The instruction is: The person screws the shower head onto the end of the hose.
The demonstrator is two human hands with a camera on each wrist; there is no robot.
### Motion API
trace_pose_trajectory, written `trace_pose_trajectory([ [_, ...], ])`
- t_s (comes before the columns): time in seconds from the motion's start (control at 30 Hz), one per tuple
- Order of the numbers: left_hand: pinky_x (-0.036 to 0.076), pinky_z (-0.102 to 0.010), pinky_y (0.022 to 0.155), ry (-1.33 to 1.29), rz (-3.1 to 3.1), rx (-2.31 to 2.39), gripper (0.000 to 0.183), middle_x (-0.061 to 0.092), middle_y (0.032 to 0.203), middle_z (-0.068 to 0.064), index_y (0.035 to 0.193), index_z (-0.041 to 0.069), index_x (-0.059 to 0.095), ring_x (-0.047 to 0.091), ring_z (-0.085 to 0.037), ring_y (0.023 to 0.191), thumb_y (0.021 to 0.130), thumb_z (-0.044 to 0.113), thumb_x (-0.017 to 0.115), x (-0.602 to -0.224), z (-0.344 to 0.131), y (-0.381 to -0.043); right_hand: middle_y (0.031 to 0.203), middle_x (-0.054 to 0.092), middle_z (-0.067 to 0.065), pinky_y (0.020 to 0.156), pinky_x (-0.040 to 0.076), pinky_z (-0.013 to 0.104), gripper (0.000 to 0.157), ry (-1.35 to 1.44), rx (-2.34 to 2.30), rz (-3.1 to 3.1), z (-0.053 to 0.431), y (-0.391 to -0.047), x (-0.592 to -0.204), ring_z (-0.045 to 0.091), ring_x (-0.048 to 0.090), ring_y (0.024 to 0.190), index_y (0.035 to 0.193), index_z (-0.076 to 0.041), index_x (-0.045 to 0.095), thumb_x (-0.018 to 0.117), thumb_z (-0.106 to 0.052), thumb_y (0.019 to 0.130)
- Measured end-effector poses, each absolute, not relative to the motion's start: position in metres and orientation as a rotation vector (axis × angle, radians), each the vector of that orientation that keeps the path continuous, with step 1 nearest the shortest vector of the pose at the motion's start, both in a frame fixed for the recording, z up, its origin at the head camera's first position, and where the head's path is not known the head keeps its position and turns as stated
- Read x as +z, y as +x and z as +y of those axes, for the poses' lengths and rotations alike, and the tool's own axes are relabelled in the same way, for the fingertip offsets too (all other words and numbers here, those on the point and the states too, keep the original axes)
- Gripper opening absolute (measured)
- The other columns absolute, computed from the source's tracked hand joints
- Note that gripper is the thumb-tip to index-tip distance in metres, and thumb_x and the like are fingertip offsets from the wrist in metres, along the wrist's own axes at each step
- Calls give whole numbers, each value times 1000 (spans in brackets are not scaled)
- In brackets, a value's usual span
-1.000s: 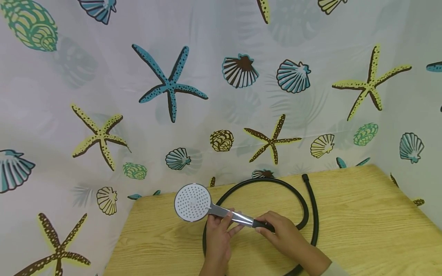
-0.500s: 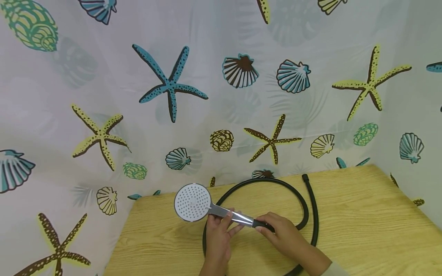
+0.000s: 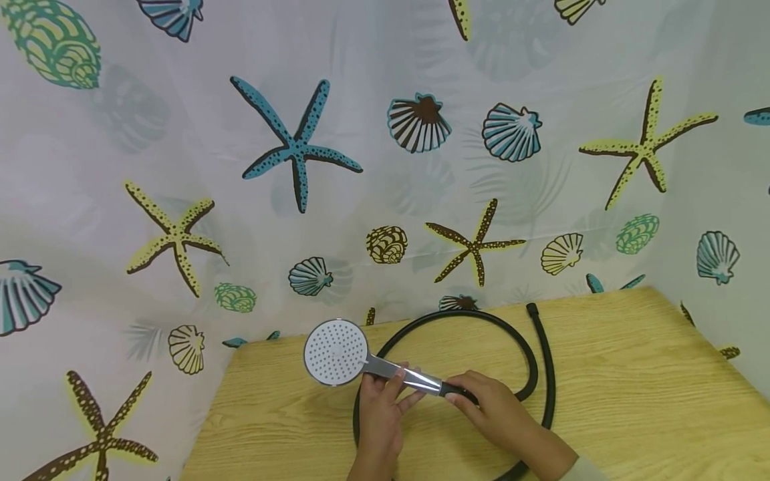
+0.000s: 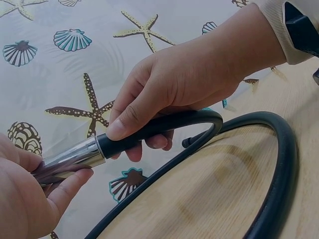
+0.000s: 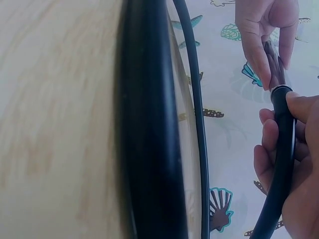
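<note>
A shower head (image 3: 335,353) with a round white spray face and a chrome handle is held above the table, its face turned toward the head camera. My left hand (image 3: 380,414) grips the chrome handle from below, fingers and thumb around it. At the handle's lower end, my right hand (image 3: 490,404) pinches the end of a black shower hose (image 3: 544,361). In the left wrist view, the hose end meets the chrome handle (image 4: 70,160) with no visible gap, and the right thumb lies along the hose. The right wrist view shows the right fingers (image 5: 270,134) curled round the hose.
The hose loops across the wooden table (image 3: 637,381), its free end with a black fitting (image 3: 532,309) lying near the back edge. A white curtain (image 3: 385,180) printed with starfish and shells hangs behind and at both sides.
</note>
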State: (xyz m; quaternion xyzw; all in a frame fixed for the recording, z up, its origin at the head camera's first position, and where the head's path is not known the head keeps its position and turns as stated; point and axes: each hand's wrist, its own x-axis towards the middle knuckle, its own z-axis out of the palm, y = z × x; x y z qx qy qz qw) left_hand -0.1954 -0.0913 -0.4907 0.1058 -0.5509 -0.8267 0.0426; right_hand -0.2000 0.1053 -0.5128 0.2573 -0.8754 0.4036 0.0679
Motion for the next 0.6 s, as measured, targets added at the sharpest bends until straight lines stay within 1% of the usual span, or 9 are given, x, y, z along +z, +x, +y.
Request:
trace_pose_trajectory([
  [0.17, 61, -45, 86, 323, -1697, -2523, 43, 56, 125, -18, 136, 9, 37, 67, -27, 108, 97, 12, 56, -491, -91, -196, 97, 63, -15, 67, 51, 16, 33, 774, 1204, -2652, 106, -200, -513, -4, 54, 79, 118, -22, 64, 48, -43, 99],
  [0.33, 61, -45, 86, 317, -1701, -2519, 42, 56, 124, -17, 135, 8, 37, 67, -27, 109, 98, 12, 56, -491, -91, -195, 94, 62, -16, 64, 49, 15, 33, 776, 1193, -2668, 105, -199, -512, -4, 51, 75, 118, -20, 65, 48, -42, 100],
  [0.5, 61, -44, 86, 320, -1702, -2523, 42, 55, 126, -19, 136, 8, 36, 66, -27, 109, 98, 12, 55, -490, -91, -195, 89, 59, -17, 62, 47, 14, 31, 771, 1188, -2676, 104, -200, -512, -3, 50, 71, 118, -21, 65, 48, -40, 100],
  [0.6, 61, -44, 87, 324, -1704, -2525, 43, 54, 128, -21, 137, 9, 36, 66, -27, 110, 98, 11, 55, -490, -92, -196, 89, 58, -17, 60, 46, 14, 33, 759, 1197, -2682, 104, -200, -513, -3, 48, 70, 119, -20, 65, 48, -42, 99],
])
